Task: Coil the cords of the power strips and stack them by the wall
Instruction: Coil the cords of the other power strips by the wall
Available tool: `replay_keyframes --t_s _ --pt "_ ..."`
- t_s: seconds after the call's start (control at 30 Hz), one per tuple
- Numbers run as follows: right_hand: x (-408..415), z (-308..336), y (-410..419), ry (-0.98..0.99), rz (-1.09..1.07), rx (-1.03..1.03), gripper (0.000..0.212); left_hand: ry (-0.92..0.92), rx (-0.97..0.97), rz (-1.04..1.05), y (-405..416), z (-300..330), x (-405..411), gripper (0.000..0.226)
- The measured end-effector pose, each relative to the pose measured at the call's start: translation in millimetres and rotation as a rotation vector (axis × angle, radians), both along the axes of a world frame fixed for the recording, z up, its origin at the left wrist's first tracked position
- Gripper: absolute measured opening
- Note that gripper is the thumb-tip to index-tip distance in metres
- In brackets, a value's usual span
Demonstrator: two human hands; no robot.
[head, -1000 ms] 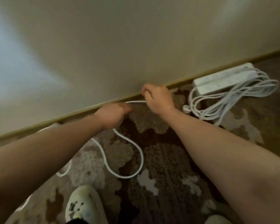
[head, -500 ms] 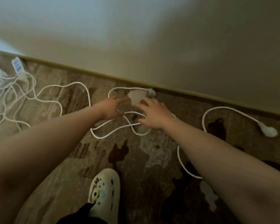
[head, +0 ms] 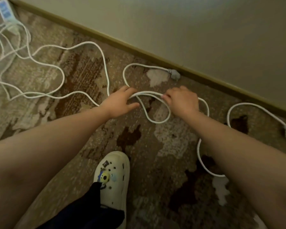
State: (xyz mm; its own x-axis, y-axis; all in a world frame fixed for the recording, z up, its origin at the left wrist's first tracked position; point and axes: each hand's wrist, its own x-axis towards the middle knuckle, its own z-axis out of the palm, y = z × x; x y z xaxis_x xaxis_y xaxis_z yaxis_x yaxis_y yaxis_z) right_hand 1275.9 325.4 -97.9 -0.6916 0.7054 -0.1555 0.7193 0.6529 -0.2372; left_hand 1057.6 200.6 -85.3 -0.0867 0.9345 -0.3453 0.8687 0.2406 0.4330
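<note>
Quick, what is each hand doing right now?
Left hand: fingers curled over the white cord, holding it.
Right hand: pinching the same cord.

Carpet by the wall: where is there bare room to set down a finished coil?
Free: the carpet between the clog and the right-side cord loop. Crowded: the far left, where tangled cords spread from the power strip, and the middle, where both hands, left and right, work a loop.
</note>
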Motion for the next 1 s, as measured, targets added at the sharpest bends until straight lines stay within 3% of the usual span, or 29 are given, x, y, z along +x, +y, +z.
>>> replay_keyframes --t_s 0.1,0.2,0.27,0.37,0.43,0.53,0.7,0.8,0.87,0.93,1.0 --pt "14.3 11.7 11.8 0.077 -0.201 -0.029 0.034 -0.022 0.063 -0.009 -3.0 10.5 9.4 0.022" --pt "35.2 23.1 20.4 0.109 -0.38 -0.093 0.035 0.064 0.092 0.007 0.1 33.8 -4.6 0.025" --pt "43.4 27.7 21.6 0.11 -0.382 -0.123 0.036 0.103 0.034 0.035 2.5 49.6 -16.3 0.027" --pt "44.6 35.4 20.3 0.107 -0.347 -0.242 0.031 0.015 0.026 0.168 12.1 67.3 -9.4 0.03" --pt "45.2 41.5 22.7 0.235 -0.35 -0.438 0.03 -0.066 0.037 0.179 23.2 77.5 10.0 0.032" --pt "47.1 55.4 25.8 0.522 -0.272 -0.676 0.045 -0.138 -0.014 0.095 41.2 93.0 42.7 0.031" --pt "47.5 74.5 21.4 0.683 -0.089 -0.57 0.043 -0.088 -0.107 -0.099 58.0 106.1 73.8 0.032" --pt "45.1 79.3 17.4 0.497 0.002 -0.425 0.02 -0.096 -0.088 -0.099 51.8 103.0 76.8 0.027" --pt "42.9 77.5 13.5 0.445 0.035 -0.362 0.02 -0.124 -0.056 -0.067 44.8 98.7 73.5 0.023" --pt "42.0 75.6 9.7 0.523 -0.046 -0.393 0.024 -0.125 -0.015 -0.016 37.3 96.3 60.9 0.02" --pt "45.5 75.4 9.4 0.692 -0.283 -0.492 0.03 -0.093 0.006 0.056 26.1 94.9 38.0 0.024"
